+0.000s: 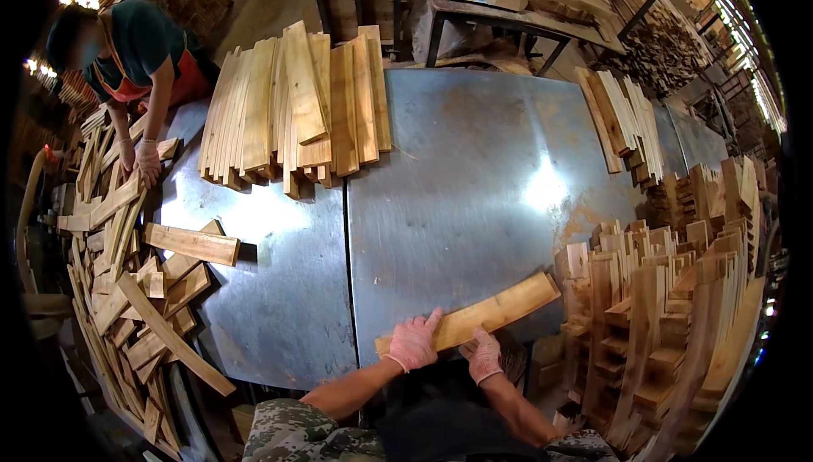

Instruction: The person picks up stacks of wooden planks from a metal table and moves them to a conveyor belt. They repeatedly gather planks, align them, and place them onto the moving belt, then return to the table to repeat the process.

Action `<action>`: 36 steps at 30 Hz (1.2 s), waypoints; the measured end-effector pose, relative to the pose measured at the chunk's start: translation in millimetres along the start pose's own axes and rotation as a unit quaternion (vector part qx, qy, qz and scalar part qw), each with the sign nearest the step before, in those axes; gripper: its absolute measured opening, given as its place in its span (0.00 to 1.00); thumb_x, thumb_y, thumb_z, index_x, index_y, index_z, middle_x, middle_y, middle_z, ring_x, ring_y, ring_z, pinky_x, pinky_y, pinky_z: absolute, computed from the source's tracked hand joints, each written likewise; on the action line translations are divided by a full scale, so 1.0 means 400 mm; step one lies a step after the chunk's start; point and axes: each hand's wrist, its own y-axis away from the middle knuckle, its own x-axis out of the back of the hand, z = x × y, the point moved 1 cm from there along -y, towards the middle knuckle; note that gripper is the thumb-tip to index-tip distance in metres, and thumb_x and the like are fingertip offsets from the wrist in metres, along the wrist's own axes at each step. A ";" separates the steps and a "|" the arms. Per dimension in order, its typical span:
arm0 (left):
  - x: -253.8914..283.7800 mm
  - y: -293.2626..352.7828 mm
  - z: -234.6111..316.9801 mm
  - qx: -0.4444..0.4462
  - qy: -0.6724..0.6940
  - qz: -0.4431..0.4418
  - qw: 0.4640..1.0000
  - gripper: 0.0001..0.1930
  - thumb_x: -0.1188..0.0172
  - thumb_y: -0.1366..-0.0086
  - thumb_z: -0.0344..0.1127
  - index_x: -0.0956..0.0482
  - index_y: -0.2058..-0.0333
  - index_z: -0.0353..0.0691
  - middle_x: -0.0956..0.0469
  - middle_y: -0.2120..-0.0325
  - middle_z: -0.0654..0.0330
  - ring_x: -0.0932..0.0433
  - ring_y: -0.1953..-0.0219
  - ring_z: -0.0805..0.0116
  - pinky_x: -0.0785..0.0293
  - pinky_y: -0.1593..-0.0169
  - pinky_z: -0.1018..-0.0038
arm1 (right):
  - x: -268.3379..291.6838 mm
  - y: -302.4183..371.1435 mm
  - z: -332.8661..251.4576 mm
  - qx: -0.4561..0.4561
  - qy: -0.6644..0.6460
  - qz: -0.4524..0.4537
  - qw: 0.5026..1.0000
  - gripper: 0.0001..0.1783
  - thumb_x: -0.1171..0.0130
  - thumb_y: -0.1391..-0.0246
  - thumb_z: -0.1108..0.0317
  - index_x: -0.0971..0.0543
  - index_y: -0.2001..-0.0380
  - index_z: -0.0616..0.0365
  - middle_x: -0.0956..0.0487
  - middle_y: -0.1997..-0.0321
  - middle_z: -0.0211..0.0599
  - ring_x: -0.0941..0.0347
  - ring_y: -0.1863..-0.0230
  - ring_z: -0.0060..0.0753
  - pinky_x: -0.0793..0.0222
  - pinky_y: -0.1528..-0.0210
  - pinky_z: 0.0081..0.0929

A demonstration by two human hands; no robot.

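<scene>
A wooden board [508,302] lies slantwise at the near edge of the metal table, its right end farther away than its left. My left hand [412,343], in a pale glove, is closed on the board near its left end. Farther right, my right hand [483,356], gloved too, grips the near edge around the board's middle. The fingers under the wood are hidden. Both forearms come up from below, with camouflage cloth near the elbows.
The metal table [449,182] has a seam left of my hands. Stacked boards [262,115] lie at its far side. Tall stacks of boards [627,309] crowd my right. At left, a co-worker [144,47] reaches into a loose pile of boards [174,335]. More slats [622,123] lie at far right.
</scene>
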 end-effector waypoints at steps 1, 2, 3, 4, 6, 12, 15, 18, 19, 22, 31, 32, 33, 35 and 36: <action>0.028 -0.009 -0.004 0.020 0.058 -0.020 0.998 0.54 0.26 0.45 0.44 0.44 0.21 0.50 0.23 0.40 0.49 0.24 0.36 0.48 0.26 0.35 0.58 | -0.031 0.009 -0.013 0.045 -0.007 -0.048 0.998 0.23 0.37 0.32 0.57 0.25 0.38 0.49 0.17 0.45 0.36 0.17 0.49 0.40 0.20 0.51 0.47; 0.052 -0.016 -0.012 0.039 0.117 -0.032 0.992 0.56 0.25 0.46 0.44 0.44 0.21 0.49 0.23 0.39 0.48 0.25 0.35 0.47 0.26 0.34 0.58 | -0.065 0.017 -0.029 0.073 -0.014 -0.069 0.995 0.25 0.36 0.32 0.58 0.26 0.36 0.49 0.17 0.43 0.36 0.17 0.48 0.40 0.20 0.50 0.49; 0.068 -0.024 -0.014 0.055 0.165 -0.022 0.985 0.58 0.24 0.48 0.45 0.45 0.20 0.49 0.24 0.37 0.46 0.25 0.34 0.46 0.27 0.33 0.59 | -0.107 0.018 -0.051 0.104 -0.030 -0.096 0.989 0.26 0.36 0.33 0.58 0.27 0.34 0.49 0.18 0.42 0.37 0.17 0.48 0.39 0.20 0.49 0.50; 0.079 -0.032 -0.016 0.067 0.223 -0.006 0.972 0.61 0.21 0.51 0.46 0.45 0.20 0.45 0.25 0.36 0.43 0.26 0.33 0.43 0.29 0.30 0.59 | -0.162 0.012 -0.071 0.099 0.012 -0.092 0.991 0.30 0.35 0.33 0.60 0.30 0.31 0.50 0.19 0.39 0.36 0.18 0.47 0.39 0.20 0.47 0.47; 0.088 -0.064 -0.015 0.078 0.381 0.030 0.921 0.60 0.21 0.50 0.47 0.44 0.21 0.43 0.26 0.36 0.40 0.27 0.33 0.41 0.30 0.29 0.58 | -0.276 0.005 -0.105 0.193 0.093 -0.113 0.970 0.31 0.33 0.35 0.60 0.28 0.32 0.51 0.18 0.41 0.37 0.18 0.47 0.39 0.21 0.47 0.43; 0.237 -0.242 -0.086 0.003 0.352 0.054 0.934 0.51 0.30 0.36 0.62 0.39 0.24 0.38 0.26 0.34 0.37 0.27 0.32 0.39 0.29 0.30 0.58 | -0.461 -0.115 -0.348 0.314 0.349 -0.079 0.880 0.30 0.29 0.45 0.57 0.23 0.42 0.60 0.14 0.52 0.53 0.16 0.49 0.57 0.22 0.45 0.46; 0.418 -0.356 -0.151 0.052 0.127 0.144 0.980 0.45 0.33 0.33 0.60 0.35 0.26 0.39 0.28 0.31 0.45 0.30 0.29 0.44 0.32 0.28 0.55 | -0.510 -0.174 -0.475 0.316 0.413 -0.046 0.853 0.28 0.28 0.45 0.55 0.23 0.47 0.60 0.13 0.54 0.55 0.16 0.50 0.63 0.22 0.46 0.48; 0.604 -0.541 -0.211 0.056 -0.084 0.174 0.980 0.41 0.35 0.33 0.54 0.33 0.27 0.42 0.34 0.25 0.51 0.40 0.22 0.49 0.47 0.21 0.50 | -0.545 -0.191 -0.543 0.299 0.498 0.001 0.814 0.39 0.31 0.43 0.52 0.30 0.33 0.60 0.15 0.47 0.58 0.18 0.45 0.62 0.24 0.40 0.49; 0.653 -0.603 -0.230 0.038 -0.170 0.210 0.962 0.38 0.37 0.31 0.52 0.33 0.26 0.43 0.37 0.24 0.52 0.44 0.20 0.51 0.52 0.20 0.48 | -0.558 -0.188 -0.549 0.307 0.503 0.009 0.808 0.42 0.32 0.42 0.52 0.32 0.30 0.60 0.16 0.45 0.59 0.18 0.43 0.61 0.24 0.39 0.49; 0.760 -0.786 -0.290 0.071 -0.287 0.163 0.941 0.44 0.36 0.33 0.47 0.43 0.21 0.43 0.46 0.19 0.54 0.53 0.17 0.50 0.64 0.17 0.46 | -0.588 -0.171 -0.532 0.325 0.519 0.015 0.791 0.49 0.34 0.40 0.51 0.40 0.24 0.64 0.22 0.34 0.59 0.24 0.35 0.61 0.28 0.33 0.49; 0.922 -0.850 -0.361 0.083 -0.438 0.059 0.893 0.33 0.51 0.25 0.52 0.34 0.25 0.47 0.46 0.19 0.62 0.53 0.17 0.53 0.71 0.18 0.39 | -0.608 -0.180 -0.525 0.352 0.504 0.014 0.789 0.48 0.29 0.44 0.58 0.39 0.25 0.63 0.20 0.38 0.58 0.21 0.39 0.62 0.26 0.35 0.49; 0.942 -0.824 -0.369 0.087 -0.451 0.048 0.887 0.32 0.49 0.25 0.52 0.30 0.27 0.48 0.43 0.21 0.62 0.51 0.18 0.53 0.69 0.18 0.38 | -0.612 -0.182 -0.535 0.358 0.489 0.001 0.795 0.47 0.30 0.43 0.58 0.38 0.26 0.63 0.19 0.38 0.58 0.21 0.40 0.62 0.26 0.36 0.49; 0.960 -0.796 -0.379 0.095 -0.469 0.037 0.878 0.30 0.48 0.26 0.52 0.27 0.29 0.48 0.39 0.22 0.62 0.49 0.18 0.53 0.68 0.19 0.37 | -0.618 -0.183 -0.547 0.359 0.477 -0.011 0.802 0.46 0.31 0.43 0.58 0.37 0.26 0.62 0.19 0.39 0.58 0.20 0.41 0.62 0.25 0.37 0.49; 0.984 -0.743 -0.394 0.095 -0.408 0.095 0.903 0.25 0.44 0.29 0.51 0.19 0.38 0.51 0.33 0.28 0.62 0.44 0.21 0.53 0.63 0.19 0.36 | -0.649 -0.185 -0.565 0.355 0.448 -0.040 0.820 0.43 0.33 0.42 0.57 0.35 0.27 0.61 0.18 0.41 0.58 0.19 0.42 0.63 0.24 0.38 0.49; 0.999 -0.727 -0.406 0.112 -0.398 0.108 0.904 0.24 0.43 0.30 0.51 0.18 0.39 0.51 0.33 0.28 0.62 0.43 0.21 0.53 0.62 0.20 0.36 | -0.673 -0.193 -0.582 0.351 0.433 -0.058 0.828 0.42 0.33 0.42 0.57 0.34 0.27 0.60 0.17 0.42 0.58 0.19 0.42 0.62 0.24 0.39 0.49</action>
